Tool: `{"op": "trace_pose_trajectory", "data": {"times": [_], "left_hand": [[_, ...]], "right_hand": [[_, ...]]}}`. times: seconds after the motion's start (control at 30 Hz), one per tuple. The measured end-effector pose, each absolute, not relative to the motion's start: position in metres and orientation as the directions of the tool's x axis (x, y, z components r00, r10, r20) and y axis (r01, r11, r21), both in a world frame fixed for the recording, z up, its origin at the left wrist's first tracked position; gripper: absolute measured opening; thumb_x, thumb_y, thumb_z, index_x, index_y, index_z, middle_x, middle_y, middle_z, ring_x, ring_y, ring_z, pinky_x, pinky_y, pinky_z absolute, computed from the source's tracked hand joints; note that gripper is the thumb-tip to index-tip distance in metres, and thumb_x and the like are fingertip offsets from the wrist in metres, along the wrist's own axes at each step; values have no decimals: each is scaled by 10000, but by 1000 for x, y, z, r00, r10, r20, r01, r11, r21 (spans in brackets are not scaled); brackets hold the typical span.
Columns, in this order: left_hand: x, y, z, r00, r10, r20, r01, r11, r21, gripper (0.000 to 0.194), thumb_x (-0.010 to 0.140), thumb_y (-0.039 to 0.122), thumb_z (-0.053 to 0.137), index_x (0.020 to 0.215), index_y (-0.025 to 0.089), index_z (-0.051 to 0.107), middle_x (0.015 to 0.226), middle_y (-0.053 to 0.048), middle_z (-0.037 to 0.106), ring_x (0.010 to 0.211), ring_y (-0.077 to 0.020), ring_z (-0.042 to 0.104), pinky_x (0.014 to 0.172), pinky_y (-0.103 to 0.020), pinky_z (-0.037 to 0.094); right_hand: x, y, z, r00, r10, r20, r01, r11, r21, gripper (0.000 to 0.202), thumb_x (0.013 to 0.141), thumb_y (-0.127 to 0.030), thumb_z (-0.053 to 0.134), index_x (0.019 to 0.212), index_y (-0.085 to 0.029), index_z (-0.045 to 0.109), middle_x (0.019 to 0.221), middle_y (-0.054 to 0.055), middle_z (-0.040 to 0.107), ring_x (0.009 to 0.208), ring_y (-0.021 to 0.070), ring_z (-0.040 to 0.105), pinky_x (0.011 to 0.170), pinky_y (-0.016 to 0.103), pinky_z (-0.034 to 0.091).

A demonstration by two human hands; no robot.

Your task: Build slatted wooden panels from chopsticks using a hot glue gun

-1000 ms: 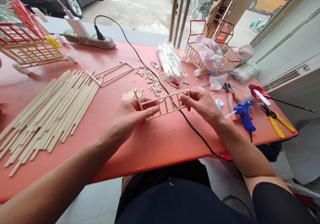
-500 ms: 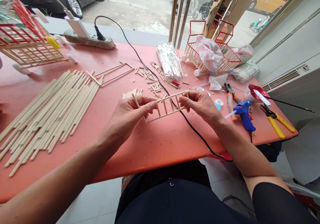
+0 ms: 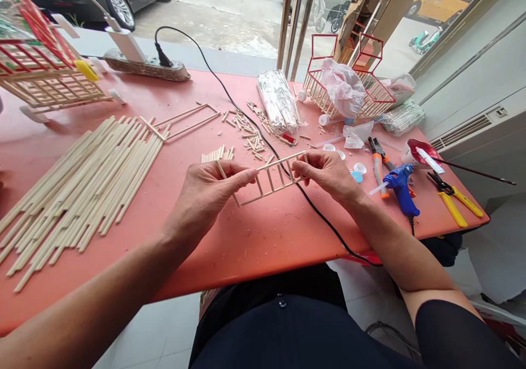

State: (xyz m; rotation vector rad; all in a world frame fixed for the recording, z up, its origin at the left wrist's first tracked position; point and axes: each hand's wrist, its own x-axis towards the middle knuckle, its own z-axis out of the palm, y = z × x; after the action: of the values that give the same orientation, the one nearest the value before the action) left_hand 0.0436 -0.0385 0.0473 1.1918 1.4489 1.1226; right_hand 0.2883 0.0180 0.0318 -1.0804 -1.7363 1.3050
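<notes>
Between both hands, a small ladder-like frame of wooden sticks [image 3: 270, 178] is held tilted above the pink table [image 3: 263, 232]. My left hand [image 3: 213, 193] pinches its left end, the thumb lying along the frame. At the other end, the fingers of my right hand [image 3: 324, 172] are closed on it and cover part of that corner. Several short crosspieces join its two long sticks. Just behind my left hand lies a row of short cut sticks [image 3: 217, 154]. Loose stick offcuts [image 3: 250, 133] are scattered farther back.
Long wooden sticks [image 3: 90, 188] lie left, near a rectangular stick frame [image 3: 191, 121]. A blue glue gun [image 3: 402, 191], yellow-handled pliers [image 3: 456, 202] and orange-handled pliers [image 3: 378, 166] lie right. A black cable [image 3: 314, 207] crosses the table beneath the hands. Stick-built carts [image 3: 53, 86] stand behind.
The held frame has tilted slightly, its left end a little lower. Both hands keep their grip and have barely moved.
</notes>
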Motion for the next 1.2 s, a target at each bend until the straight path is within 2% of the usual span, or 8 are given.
{"op": "trace_pose_trajectory", "data": {"times": [0.3, 0.5, 0.6, 0.73, 0.87, 0.93, 1.03, 1.2], "left_hand": [[45, -37, 47, -70, 991, -117, 81, 122, 989, 205, 717, 352, 842, 628, 187, 759, 631, -13, 662, 603, -129, 537, 585, -262, 405], [42, -33, 38, -25, 991, -135, 20, 136, 991, 270, 711, 413, 878, 652, 174, 767, 633, -25, 662, 595, -129, 536, 580, -267, 412], [40, -33, 34, 8, 989, -150, -32, 150, 988, 406, 719, 552, 900, 761, 160, 801, 697, -44, 696, 627, -134, 562, 585, -262, 436], [37, -30, 32, -2, 992, -124, -104, 123, 987, 680, 716, 748, 856, 1066, 167, 812, 873, -67, 751, 735, -158, 634, 635, -267, 497], [24, -19, 36, -118, 992, -37, -176, 16, 984, 557, 833, 696, 766, 1050, 184, 782, 923, -88, 772, 758, -180, 660, 638, -291, 519], [14, -14, 39, -178, 984, 8, -55, -18, 998, 379, 861, 547, 770, 1004, 196, 783, 909, -75, 773, 757, -177, 654, 648, -291, 511], [1, -11, 43, -152, 985, 78, 317, -26, 948, 202, 809, 381, 783, 932, 222, 799, 879, -42, 777, 754, -186, 655, 702, -307, 514], [-6, -12, 38, 69, 988, 135, 692, -145, 707, 178, 805, 370, 676, 833, 244, 799, 888, -45, 778, 787, -235, 683, 832, -374, 526]], "right_hand": [[285, 16, 34, -410, 911, 41, 205, 135, -969, 480, 861, -609, 819, 729, -164, 698, 706, 13, 662, 612, 106, 563, 547, 237, 478], [285, 16, 35, -405, 914, 33, 198, 124, -972, 487, 846, -611, 833, 721, -160, 699, 694, 10, 655, 604, 101, 565, 542, 233, 484], [287, 19, 33, -395, 918, 27, 186, 109, -977, 481, 841, -609, 838, 743, -155, 713, 707, 14, 670, 611, 100, 581, 552, 227, 503], [291, 22, 32, -383, 924, 4, 186, 81, -979, 492, 832, -633, 835, 774, -157, 724, 751, 27, 707, 641, 108, 617, 569, 222, 537], [296, 23, 38, -450, 891, -66, 235, 46, -971, 505, 824, -644, 831, 758, -156, 718, 751, 33, 716, 637, 108, 611, 542, 214, 533], [300, 23, 44, -483, 866, -129, 291, 20, -956, 506, 814, -639, 838, 738, -154, 714, 730, 30, 706, 625, 104, 604, 532, 209, 525], [306, 26, 52, -487, 853, -188, 350, -6, -937, 507, 781, -639, 858, 740, -152, 727, 727, 29, 706, 621, 103, 597, 535, 211, 523], [316, 33, 57, -411, 881, -236, 379, -70, -923, 516, 671, -628, 934, 741, -154, 743, 749, 35, 718, 645, 110, 597, 545, 218, 520]]}}
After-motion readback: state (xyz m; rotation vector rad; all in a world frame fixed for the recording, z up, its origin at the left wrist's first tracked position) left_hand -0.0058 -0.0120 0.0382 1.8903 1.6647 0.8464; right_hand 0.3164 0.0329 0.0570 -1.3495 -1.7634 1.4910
